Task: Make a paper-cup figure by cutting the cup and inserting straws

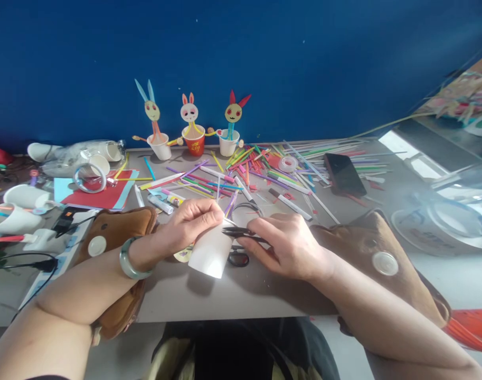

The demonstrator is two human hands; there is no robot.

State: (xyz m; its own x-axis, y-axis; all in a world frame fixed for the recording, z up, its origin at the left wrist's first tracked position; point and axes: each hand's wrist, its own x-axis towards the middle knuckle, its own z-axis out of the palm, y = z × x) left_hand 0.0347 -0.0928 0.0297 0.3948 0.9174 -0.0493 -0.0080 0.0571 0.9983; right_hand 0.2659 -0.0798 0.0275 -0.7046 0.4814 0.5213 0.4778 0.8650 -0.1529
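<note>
A white paper cup (212, 249) is tilted over the table in my left hand (193, 224), whose fingers are pinched on its rim. My right hand (282, 245) is closed around dark scissors (236, 231), and their blades meet the cup near the rim. The fingers hide most of the scissors' handle. Just beneath, black loops (239, 257) lie on the table; whether they belong to another pair of scissors I cannot tell. A pale yellow paper piece (183, 254) is partly hidden behind the cup.
Three cup figures with rabbit heads, including a red cup (195, 142), stand along the blue wall. Coloured sticks and markers (290, 205) cover the table's middle. A phone (346, 174) lies at right. Brown cushions (377, 264) flank my arms. Spare cups (27, 196) lie left.
</note>
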